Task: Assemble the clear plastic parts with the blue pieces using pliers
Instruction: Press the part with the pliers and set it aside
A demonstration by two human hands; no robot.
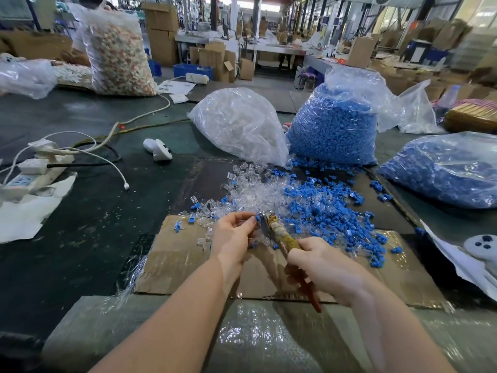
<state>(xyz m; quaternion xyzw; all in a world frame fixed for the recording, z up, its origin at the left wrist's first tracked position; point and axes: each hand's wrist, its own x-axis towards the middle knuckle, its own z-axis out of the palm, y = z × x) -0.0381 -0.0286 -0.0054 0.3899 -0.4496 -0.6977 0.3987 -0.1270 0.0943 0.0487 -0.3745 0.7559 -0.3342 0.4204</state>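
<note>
Left hand curled, thumb and fingertips pinching a small blue piece right at the nose of the pliers. Right hand wrapped around the pliers' handles, tool slanting up toward 11 o'clock, metal head touching the pinched piece; whether a clear part sits in the same pinch, cannot tell. Both hands close together above a flattened cardboard sheet. Just beyond the hands, at 12 o'clock, a loose heap of clear plastic parts; at 1 to 2 o'clock, a spread of loose blue pieces, the two heaps mingling where they meet. Farther out at 12 o'clock, a bag of clear parts leaning over, and beside it at 1 o'clock an upright bag of blue pieces. At 3 o'clock, another blue-filled bag lying flat. Over at 9 o'clock, a white power strip with plugged cables, and near 11 o'clock a white handheld controller on the dark green tabletop
</note>
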